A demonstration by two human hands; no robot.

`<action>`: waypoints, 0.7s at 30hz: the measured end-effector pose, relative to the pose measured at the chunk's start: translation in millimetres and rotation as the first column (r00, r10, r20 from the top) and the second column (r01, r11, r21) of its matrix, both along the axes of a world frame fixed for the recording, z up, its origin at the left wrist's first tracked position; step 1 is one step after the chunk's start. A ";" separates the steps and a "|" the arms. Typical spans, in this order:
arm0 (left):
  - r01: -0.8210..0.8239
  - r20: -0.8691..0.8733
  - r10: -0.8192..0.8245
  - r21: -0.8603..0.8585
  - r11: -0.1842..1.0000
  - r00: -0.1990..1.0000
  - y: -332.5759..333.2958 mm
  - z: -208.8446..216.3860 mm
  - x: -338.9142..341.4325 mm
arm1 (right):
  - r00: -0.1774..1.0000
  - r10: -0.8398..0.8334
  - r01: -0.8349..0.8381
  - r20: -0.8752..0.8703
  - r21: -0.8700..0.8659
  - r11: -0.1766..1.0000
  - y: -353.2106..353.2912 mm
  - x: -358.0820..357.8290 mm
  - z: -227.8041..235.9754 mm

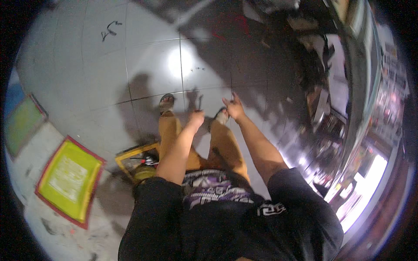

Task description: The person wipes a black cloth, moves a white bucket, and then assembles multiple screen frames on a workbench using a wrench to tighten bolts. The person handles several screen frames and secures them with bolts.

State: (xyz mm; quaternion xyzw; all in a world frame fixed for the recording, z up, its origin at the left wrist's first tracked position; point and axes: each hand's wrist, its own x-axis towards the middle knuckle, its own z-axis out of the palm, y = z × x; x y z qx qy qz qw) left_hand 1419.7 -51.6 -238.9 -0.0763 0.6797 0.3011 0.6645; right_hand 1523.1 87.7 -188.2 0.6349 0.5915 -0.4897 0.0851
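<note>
1. I see the right hand (235, 107) held out in front with its fingers (235, 96) spread apart and nothing in them.
2. The left hand (195, 118) hangs just beside it, its fingers curled loosely inward; I cannot tell whether they hold anything, since no object shows there.
3. Both hands hover above the person's own legs in mustard-coloured trousers (222, 143), well clear of the floor.
4. Below the hands I make out two sandalled feet, the left sandal (166, 103) set further forward and the right sandal (221, 116) partly hidden by the right hand.
5. The feet stand on a glossy grey tiled floor (148, 56), where a bright lamp glare sits ahead of them.
6. To the person's left, near the left leg, I see a small yellow frame (135, 153) with dark parts inside it.
7. Further left lies a yellow panel with a red border (69, 179), flat on a pale ledge.
8. On the right, cluttered shelves (331, 113) curve along the rim, too blurred for me to tell their contents.
</note>
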 end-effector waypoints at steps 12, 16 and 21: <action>-0.843 -0.152 0.835 -0.201 0.499 0.530 -11.4 -244.8 100.7 | 0.161 0.735 -0.831 0.658 -0.312 0.461 178.2 51.8 -384.3; -0.873 -0.212 0.847 -0.138 0.468 0.487 -4.9 -297.9 125.3 | -0.091 0.748 -0.957 0.657 -0.266 0.118 249.5 88.1 -526.1; -0.830 -0.364 0.781 0.039 0.557 0.507 -12.7 -358.0 159.2 | 0.592 0.306 -0.721 0.745 0.321 0.614 238.5 71.8 -559.4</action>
